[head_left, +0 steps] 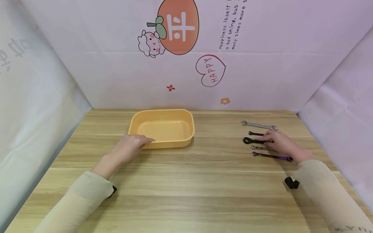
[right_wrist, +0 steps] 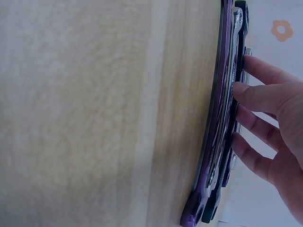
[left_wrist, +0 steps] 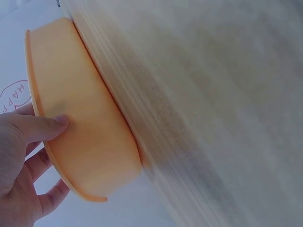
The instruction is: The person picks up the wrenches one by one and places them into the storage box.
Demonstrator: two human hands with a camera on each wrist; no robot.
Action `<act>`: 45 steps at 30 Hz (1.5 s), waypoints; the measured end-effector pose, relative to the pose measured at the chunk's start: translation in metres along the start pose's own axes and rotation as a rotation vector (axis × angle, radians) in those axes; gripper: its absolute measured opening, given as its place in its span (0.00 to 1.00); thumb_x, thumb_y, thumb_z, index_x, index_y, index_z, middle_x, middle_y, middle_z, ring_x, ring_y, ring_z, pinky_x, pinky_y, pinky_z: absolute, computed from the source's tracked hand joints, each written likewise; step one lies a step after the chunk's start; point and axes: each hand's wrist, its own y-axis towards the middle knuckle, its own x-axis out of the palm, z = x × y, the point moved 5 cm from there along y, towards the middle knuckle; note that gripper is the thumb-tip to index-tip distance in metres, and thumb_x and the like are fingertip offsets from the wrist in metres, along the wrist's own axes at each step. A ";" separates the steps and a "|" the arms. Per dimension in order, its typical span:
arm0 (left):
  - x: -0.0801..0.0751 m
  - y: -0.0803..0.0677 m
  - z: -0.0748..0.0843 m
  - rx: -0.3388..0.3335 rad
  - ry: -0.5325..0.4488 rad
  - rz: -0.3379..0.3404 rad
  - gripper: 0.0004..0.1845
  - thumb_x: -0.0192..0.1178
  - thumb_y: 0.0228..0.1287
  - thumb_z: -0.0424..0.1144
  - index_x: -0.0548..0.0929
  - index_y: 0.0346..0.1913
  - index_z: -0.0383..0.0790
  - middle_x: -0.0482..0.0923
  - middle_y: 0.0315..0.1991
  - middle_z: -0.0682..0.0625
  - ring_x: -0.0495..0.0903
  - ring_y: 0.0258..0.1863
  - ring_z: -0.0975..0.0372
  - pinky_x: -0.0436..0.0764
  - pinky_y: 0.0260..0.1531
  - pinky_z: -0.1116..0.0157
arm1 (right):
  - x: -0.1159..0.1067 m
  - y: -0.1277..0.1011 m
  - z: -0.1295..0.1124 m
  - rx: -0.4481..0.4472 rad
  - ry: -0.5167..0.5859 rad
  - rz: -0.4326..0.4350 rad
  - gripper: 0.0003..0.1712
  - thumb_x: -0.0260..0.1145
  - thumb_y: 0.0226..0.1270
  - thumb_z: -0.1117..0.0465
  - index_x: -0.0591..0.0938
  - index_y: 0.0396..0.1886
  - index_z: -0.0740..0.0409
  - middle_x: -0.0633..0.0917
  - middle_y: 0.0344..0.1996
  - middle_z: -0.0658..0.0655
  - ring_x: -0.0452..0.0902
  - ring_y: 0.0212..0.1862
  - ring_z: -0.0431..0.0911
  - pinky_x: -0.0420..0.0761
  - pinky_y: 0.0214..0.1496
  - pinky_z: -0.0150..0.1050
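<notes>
A shallow yellow tray [head_left: 163, 129] stands empty at the middle back of the wooden table. My left hand [head_left: 132, 145] holds its front left rim. The thumb [left_wrist: 47, 125] presses on the tray's [left_wrist: 90, 104] outer wall and the fingers reach over the rim. Several wrenches lie in a row at the right: a silver one [head_left: 258, 125], a short purple one [head_left: 254, 133], a black one [head_left: 250, 140], a small silver one [head_left: 257, 147] and a long purple one [head_left: 272, 156]. My right hand [head_left: 279, 142] lies over them, its straight fingers [right_wrist: 251, 94] touching the black wrench [right_wrist: 241, 28].
Pink printed walls close the table [head_left: 204, 181] in at the back and on both sides. A black wrist-camera mount [head_left: 291, 183] shows under the right sleeve, another [head_left: 113, 191] under the left. Bare wood lies between the tray and the wrenches.
</notes>
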 end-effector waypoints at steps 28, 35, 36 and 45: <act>0.007 0.014 0.018 0.039 0.032 0.021 0.19 0.62 0.63 0.19 0.89 0.53 0.38 0.89 0.36 0.48 0.88 0.35 0.57 0.84 0.31 0.59 | -0.004 0.006 -0.003 0.038 0.043 -0.052 0.20 0.70 0.62 0.76 0.86 0.55 0.67 0.84 0.38 0.58 0.73 0.32 0.42 0.76 0.33 0.41; 0.008 0.020 0.027 0.043 0.021 0.013 0.19 0.63 0.63 0.19 0.89 0.53 0.39 0.89 0.38 0.48 0.88 0.36 0.57 0.85 0.32 0.59 | -0.007 0.009 -0.001 0.054 0.038 -0.071 0.19 0.71 0.61 0.76 0.87 0.53 0.67 0.84 0.34 0.53 0.74 0.32 0.42 0.77 0.33 0.42; 0.008 0.020 0.028 0.045 0.019 0.012 0.19 0.62 0.63 0.19 0.89 0.53 0.39 0.89 0.38 0.48 0.88 0.36 0.57 0.85 0.31 0.59 | -0.007 0.009 0.000 0.057 0.039 -0.075 0.19 0.71 0.61 0.76 0.87 0.53 0.67 0.84 0.33 0.53 0.73 0.32 0.43 0.77 0.33 0.42; 0.011 0.025 0.035 0.047 0.029 0.015 0.20 0.63 0.63 0.19 0.89 0.53 0.40 0.89 0.37 0.49 0.88 0.36 0.58 0.84 0.29 0.61 | -0.006 0.010 0.001 0.059 0.036 -0.078 0.18 0.71 0.61 0.75 0.88 0.52 0.66 0.84 0.33 0.51 0.75 0.32 0.42 0.77 0.34 0.42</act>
